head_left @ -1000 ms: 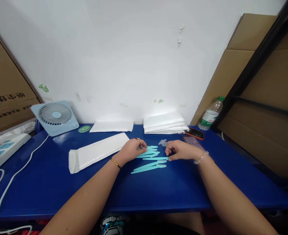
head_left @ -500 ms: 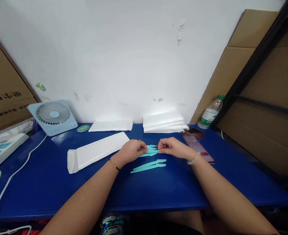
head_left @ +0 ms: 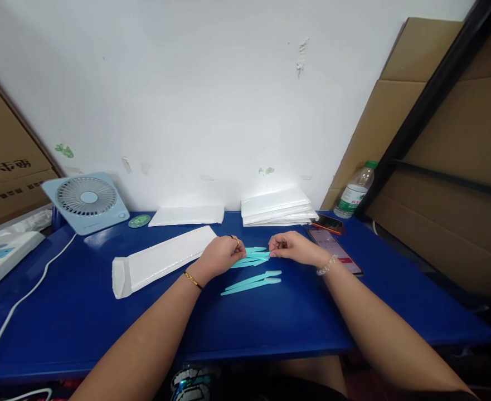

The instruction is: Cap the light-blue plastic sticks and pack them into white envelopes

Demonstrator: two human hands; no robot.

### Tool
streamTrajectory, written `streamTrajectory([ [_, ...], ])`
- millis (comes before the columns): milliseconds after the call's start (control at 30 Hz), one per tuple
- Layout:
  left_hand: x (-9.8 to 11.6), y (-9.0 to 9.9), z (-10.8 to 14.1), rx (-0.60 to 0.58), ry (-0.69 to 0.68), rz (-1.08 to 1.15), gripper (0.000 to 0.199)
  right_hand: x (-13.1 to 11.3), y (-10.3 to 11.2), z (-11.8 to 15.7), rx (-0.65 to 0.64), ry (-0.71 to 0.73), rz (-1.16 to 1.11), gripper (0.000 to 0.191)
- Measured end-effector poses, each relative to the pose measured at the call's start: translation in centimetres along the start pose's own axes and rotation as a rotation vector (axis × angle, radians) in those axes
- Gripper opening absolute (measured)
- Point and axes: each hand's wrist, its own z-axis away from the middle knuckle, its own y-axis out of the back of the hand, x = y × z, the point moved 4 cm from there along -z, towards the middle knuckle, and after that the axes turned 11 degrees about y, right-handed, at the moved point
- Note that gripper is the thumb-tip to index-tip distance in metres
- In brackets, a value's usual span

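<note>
Several turquoise eyebrow razors (head_left: 256,258) lie bunched between my two hands over the blue table (head_left: 295,317). My left hand (head_left: 224,253) pinches the left ends of one or more of them, thumb against fingers. At the other side, my right hand (head_left: 287,246) has its thumb and fingertips closed on the right tip of a razor. How many each hand grips is hidden by the fingers. Two more razors (head_left: 251,283) rest side by side on the table, nearer to me. Left of my left hand lies a white padded envelope (head_left: 161,262), its end flap folded out.
Stacked white envelopes (head_left: 274,207) and another white envelope (head_left: 186,215) lie along the wall. To the right are a lit phone (head_left: 337,253), a second phone (head_left: 329,224) and a water bottle (head_left: 355,192). A blue fan (head_left: 88,200) and a power strip (head_left: 6,256) are left.
My left hand has slid slightly left, widening the gap between my hands and showing more of the razors. My right hand stays at the razor tips. The whole view has shifted a little.
</note>
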Motion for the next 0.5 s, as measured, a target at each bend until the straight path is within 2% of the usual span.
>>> streamTrajectory([
  [167,-1.4,0.2,0.0,-0.041,0.089,0.023,0.02,0.9,1.0,0.4,0.079,-0.048,0.022,0.025],
  [267,-1.8,-0.2,-0.1,-0.051,0.101,0.041,0.018,0.0,1.2,0.6,0.099,0.015,0.112,0.022],
  [333,-1.9,-0.3,-0.2,-0.043,0.099,0.05,0.019,-1.0,0.8,0.7,0.026,0.087,0.136,0.02],
  [400,-1.8,-0.3,-0.2,-0.036,0.1,0.058,0.02,-1.7,-0.1,0.7,-0.108,0.137,0.15,0.019],
  [500,-1.1,0.0,0.0,-0.021,0.078,0.089,0.024,-1.9,-1.4,0.6,-0.235,0.154,0.198,0.016],
])
